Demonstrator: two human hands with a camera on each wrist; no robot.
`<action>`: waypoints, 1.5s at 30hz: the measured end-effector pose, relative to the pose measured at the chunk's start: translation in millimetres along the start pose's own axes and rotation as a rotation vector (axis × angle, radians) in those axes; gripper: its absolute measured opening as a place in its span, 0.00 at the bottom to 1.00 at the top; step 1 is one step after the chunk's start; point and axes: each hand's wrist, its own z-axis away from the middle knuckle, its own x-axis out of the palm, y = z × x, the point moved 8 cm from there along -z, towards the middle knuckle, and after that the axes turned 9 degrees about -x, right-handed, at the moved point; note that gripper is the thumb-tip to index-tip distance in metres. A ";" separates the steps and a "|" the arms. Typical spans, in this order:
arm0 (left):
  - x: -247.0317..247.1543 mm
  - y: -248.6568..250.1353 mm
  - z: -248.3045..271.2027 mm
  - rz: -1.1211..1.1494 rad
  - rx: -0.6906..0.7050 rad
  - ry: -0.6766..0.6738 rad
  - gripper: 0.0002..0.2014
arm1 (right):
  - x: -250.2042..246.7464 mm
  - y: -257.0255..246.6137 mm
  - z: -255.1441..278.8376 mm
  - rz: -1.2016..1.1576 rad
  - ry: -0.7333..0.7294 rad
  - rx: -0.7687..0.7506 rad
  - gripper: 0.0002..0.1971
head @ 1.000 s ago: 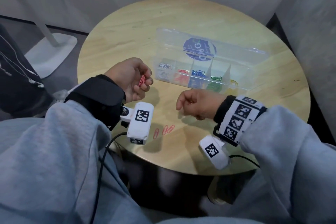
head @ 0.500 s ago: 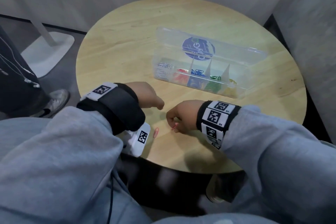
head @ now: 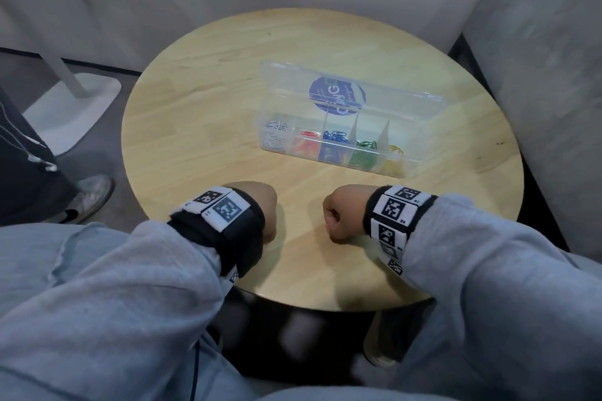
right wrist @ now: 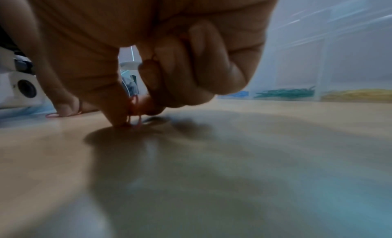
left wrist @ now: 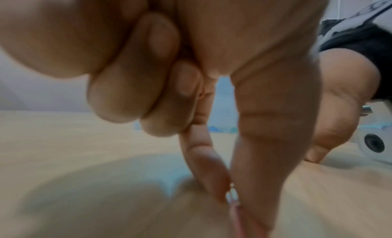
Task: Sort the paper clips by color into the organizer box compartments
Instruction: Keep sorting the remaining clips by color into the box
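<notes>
We see a round wooden table [head: 208, 127] with the clear organizer box [head: 420, 153] open near its far side, clips sorted by colour in its compartments. Near the front edge, our left hand [head: 260, 215] pinches a pink paper clip [left wrist: 234, 206] against the wood. Our right hand [head: 345, 213], fingers curled, pinches a red paper clip [right wrist: 134, 110] at the surface.

The round surface [head: 208, 127] is pale wood with a visible grain and a smooth, faintly sheened finish. The organizer box [head: 420, 156] is clear, glossy plastic with a printed blue label [head: 337, 95] on its lid. The sleeves [head: 488, 270] are soft grey matt cloth; the wristbands [head: 247, 238] black fabric.
</notes>
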 end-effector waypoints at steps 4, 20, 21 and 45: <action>0.4 2.1 -2.6 0.103 0.022 0.019 0.08 | -1.1 19.2 4.0 -0.147 0.062 0.051 0.03; -41.5 -23.0 -19.0 1.447 0.071 -0.149 0.12 | -10.7 64.3 21.9 -1.633 0.369 0.153 0.10; -45.8 -23.1 -19.6 1.464 0.070 -0.131 0.12 | -12.1 63.6 22.8 -1.644 0.373 0.138 0.10; -120.9 -38.1 -35.5 1.680 0.182 0.117 0.09 | -95.5 67.6 -4.8 -1.498 0.637 0.088 0.15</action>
